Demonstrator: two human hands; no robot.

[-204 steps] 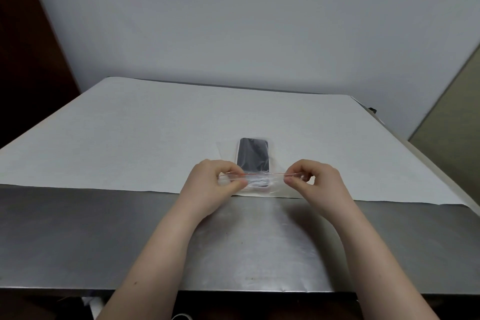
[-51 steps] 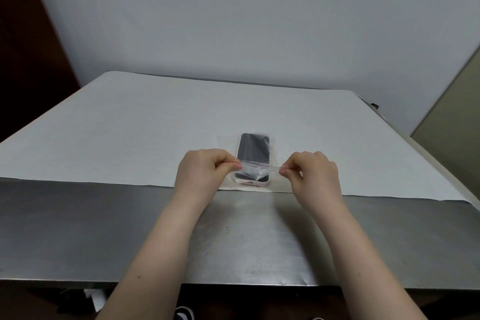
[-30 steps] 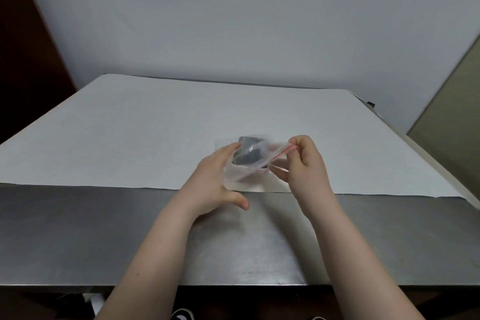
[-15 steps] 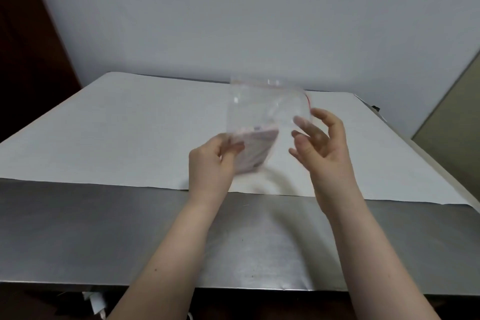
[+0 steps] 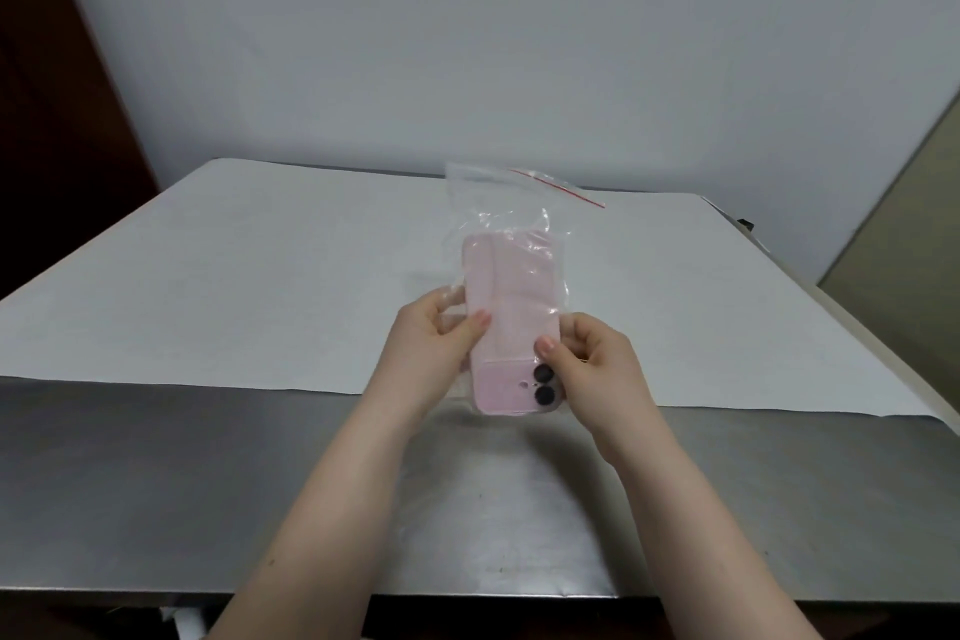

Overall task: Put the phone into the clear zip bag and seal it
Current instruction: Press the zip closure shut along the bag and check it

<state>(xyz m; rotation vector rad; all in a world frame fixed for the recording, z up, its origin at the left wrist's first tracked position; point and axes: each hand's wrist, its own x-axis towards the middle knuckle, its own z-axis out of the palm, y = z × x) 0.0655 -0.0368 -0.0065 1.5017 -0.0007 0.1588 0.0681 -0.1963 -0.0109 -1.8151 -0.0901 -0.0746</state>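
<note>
A pink phone [image 5: 511,322] sits inside the clear zip bag [image 5: 498,203], back side toward me, its two dark camera lenses at the near end. The bag is held up above the table, and its red zip strip runs along the far top edge. My left hand [image 5: 436,348] grips the phone's left side through the plastic, thumb on the pink back. My right hand [image 5: 592,369] grips the right side, thumb just above the lenses. Whether the zip is closed I cannot tell.
A white paper sheet [image 5: 260,276] covers most of the steel table [image 5: 208,483], whose bare metal strip runs along the near edge. A grey wall stands behind. A dark panel is at the left, an olive panel at the right.
The bag lay flat on the paper with both hands pinching its zip edge. It has since been lifted and turned over, so the phone's pink back shows, and both hands now grip the phone's sides.
</note>
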